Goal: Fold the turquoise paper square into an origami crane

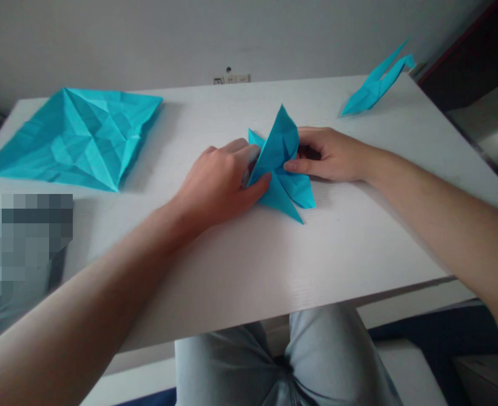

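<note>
A partly folded sheet of turquoise origami paper (280,152) is between my two hands above the middle of the table, its pointed flaps spread in several directions. My left hand (227,175) grips it from the left, thumb on the near side and fingers partly hidden behind the paper. From the right, my right hand (322,155) pinches a flap, with the thumb in front and the other fingers behind. One tall flap points up between the hands, and two lower points reach toward me.
A creased, unfolded turquoise sheet (92,138) lies at the table's left. A folded turquoise paper crane (371,90) stands at the far right. A pixelated dark object (29,242) is at the left edge. Wall sockets (232,79) sit behind the white table (240,282).
</note>
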`<state>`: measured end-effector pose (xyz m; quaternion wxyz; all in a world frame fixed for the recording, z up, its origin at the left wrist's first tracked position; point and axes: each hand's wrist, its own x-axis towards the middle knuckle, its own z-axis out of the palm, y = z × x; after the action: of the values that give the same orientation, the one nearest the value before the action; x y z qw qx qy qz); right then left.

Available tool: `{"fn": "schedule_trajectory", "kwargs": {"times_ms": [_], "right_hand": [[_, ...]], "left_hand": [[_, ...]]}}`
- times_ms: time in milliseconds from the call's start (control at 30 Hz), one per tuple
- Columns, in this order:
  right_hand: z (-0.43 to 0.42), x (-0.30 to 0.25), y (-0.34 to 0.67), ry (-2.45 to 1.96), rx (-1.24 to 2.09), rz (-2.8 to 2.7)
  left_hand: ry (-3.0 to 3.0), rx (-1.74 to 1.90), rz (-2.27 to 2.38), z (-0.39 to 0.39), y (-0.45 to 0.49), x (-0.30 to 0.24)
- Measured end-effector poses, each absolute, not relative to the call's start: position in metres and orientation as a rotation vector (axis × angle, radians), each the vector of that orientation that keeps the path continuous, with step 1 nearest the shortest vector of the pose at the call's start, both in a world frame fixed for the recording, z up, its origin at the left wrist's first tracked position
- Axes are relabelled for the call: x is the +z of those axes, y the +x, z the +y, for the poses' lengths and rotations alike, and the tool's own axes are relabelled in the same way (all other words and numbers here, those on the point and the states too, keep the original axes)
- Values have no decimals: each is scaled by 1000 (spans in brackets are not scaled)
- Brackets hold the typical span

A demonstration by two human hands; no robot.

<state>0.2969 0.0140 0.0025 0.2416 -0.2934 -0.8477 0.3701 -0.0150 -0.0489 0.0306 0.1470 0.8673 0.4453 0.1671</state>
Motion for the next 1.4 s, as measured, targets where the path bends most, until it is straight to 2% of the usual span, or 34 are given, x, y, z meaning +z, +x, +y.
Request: {"fn": "schedule_trajectory", "kwargs": {"times_ms": [133,1400], "right_hand": [[10,7,293,-955,941,-2313],[13,5,300,-734,1016,-2379]], "left_hand": [[2500,497,1272,-48,-16,29],[2590,434,1286,-47,-14,29]]}}
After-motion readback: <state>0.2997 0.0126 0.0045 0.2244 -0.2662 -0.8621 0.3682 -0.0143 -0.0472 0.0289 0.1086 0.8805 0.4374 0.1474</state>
